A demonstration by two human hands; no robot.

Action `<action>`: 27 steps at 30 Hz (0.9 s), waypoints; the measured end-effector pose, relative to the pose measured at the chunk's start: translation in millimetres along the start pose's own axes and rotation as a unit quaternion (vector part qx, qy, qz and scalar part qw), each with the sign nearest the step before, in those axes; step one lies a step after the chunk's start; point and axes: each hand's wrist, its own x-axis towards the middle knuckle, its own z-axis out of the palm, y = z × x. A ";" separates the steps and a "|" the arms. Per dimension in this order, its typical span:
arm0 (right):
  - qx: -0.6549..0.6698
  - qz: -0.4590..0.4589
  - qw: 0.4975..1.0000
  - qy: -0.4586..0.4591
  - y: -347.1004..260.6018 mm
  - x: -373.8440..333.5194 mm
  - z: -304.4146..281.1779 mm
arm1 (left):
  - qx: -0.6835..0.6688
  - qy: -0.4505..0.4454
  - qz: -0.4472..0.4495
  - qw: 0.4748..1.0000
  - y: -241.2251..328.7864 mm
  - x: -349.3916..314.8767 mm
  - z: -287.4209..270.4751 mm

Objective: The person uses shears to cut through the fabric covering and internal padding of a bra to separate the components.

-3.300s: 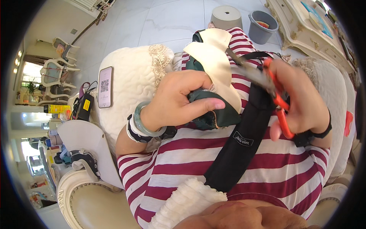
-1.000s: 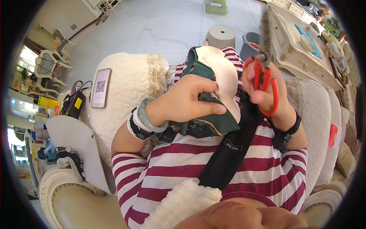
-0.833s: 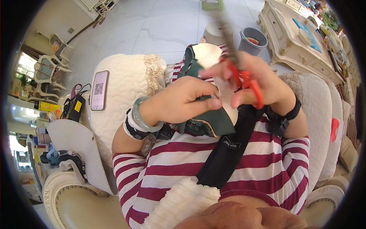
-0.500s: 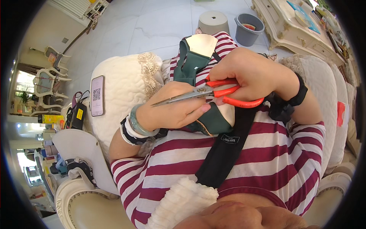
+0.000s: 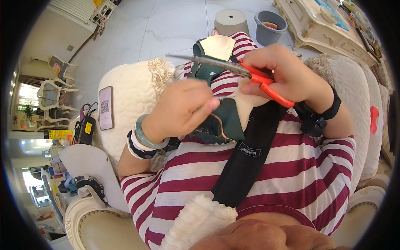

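A dark green bra with cream-lined cups (image 5: 228,118) lies across my lap and against my striped shirt. My left hand (image 5: 180,109) is closed in a pinch at the edge of the nearer cup, where frayed threads show. What exactly lies between its fingertips is too small to make out fully. In my right hand (image 5: 280,68) is a pair of red-handled scissors (image 5: 243,68). Their blades point left above the bra, blurred toward the tip. Some right fingers also rest at the cream lining. The farther cup (image 5: 217,45) lies past my hands, over my legs.
A black strap (image 5: 239,171) crosses my chest. Left of me, a phone (image 5: 106,108) lies on the quilted seat cover (image 5: 133,83), with a grey-white cap (image 5: 89,166) nearby. Ahead stand a round stool (image 5: 231,23), a grey bucket (image 5: 271,35) and a carved cabinet (image 5: 321,31).
The scissors have risen away from my left hand, their tips swinging farther from my body. My left hand has shifted slightly left, and more of the nearer cup shows.
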 end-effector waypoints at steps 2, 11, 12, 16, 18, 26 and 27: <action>0.020 -0.003 0.999 0.043 -0.5 1.8 3.6 | -0.032 0.139 -0.011 0.990 -1.6 9.3 6.0; -0.058 -0.035 0.984 0.167 -8.1 -10.7 6.7 | -0.203 0.089 -0.170 0.960 17.3 7.0 7.6; -0.070 0.000 0.989 0.133 -14.6 -21.1 -3.3 | -0.200 0.110 -0.143 0.963 13.7 5.8 7.5; -0.054 -0.011 0.996 0.072 -22.4 -49.0 -10.9 | -0.192 0.179 -0.066 0.963 9.9 7.3 15.6; -0.068 -0.041 0.989 0.127 -27.8 -51.3 -11.9 | -0.197 0.164 -0.070 0.964 12.9 4.2 8.9; 0.057 0.166 0.984 0.004 -34.5 -63.5 -12.5 | -0.288 0.261 -0.167 0.906 14.8 -1.8 12.5; 0.109 0.214 0.969 -0.057 -34.5 -62.8 -10.4 | -0.284 0.261 -0.163 0.908 13.5 -1.4 12.3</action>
